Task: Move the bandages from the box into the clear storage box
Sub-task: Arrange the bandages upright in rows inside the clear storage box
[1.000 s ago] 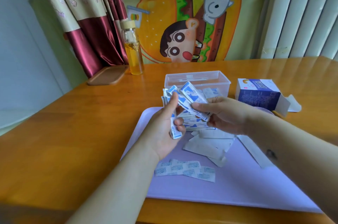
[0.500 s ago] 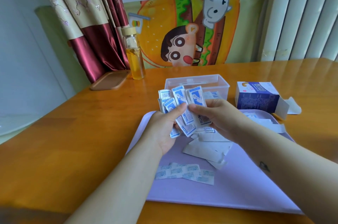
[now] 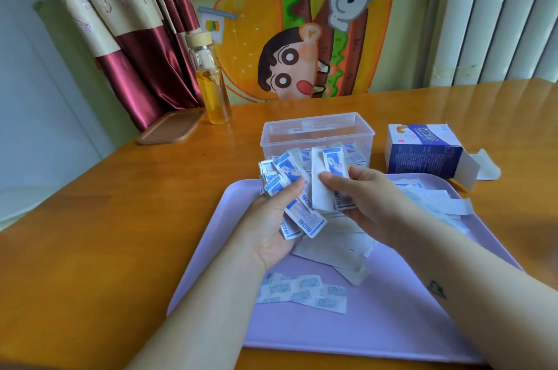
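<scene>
My left hand [image 3: 271,218] grips a fanned bundle of blue-and-white wrapped bandages [image 3: 285,176] above the lilac tray [image 3: 392,324]. My right hand [image 3: 365,197] pinches a few upright bandages [image 3: 323,185] at the bundle's right side. Just behind both hands stands the clear storage box [image 3: 317,131], open at the top, with some bandages showing through its front wall. The blue-and-white bandage box [image 3: 422,155] lies on its side to the right, its flap open. More bandages lie loose on the tray [image 3: 302,292], some white side up.
A glass bottle of yellow liquid [image 3: 211,88] and a wooden tray [image 3: 170,128] sit at the table's back left by a curtain. A white paper slip [image 3: 487,168] lies beside the bandage box. A cartoon cushion leans behind the wooden table [image 3: 90,233].
Both hands stayed together over the tray while the bundle was rearranged; my right hand now holds a few bandages upright. The camera view shifted slightly.
</scene>
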